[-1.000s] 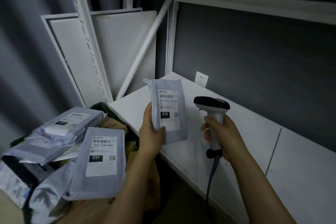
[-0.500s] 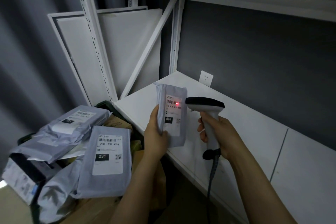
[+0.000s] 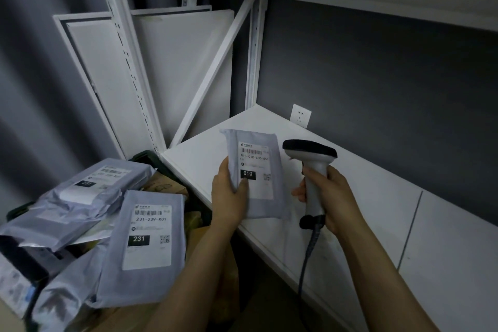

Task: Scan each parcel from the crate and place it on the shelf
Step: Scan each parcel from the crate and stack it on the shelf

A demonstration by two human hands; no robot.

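The crate [image 3: 147, 157] stands just left of the shelf's [image 3: 377, 210] left edge, with a heap of parcels [image 3: 89, 197] in it. Over the shelf's front left corner the left hand [image 3: 229, 197] holds one parcel [image 3: 258, 170] upright. The scanner [image 3: 314, 170], in the right hand [image 3: 332, 197], is just right of it. A socket [image 3: 301, 115] sits on the wall behind the shelf's back edge. Boards [image 3: 183, 67] lean behind the crate.
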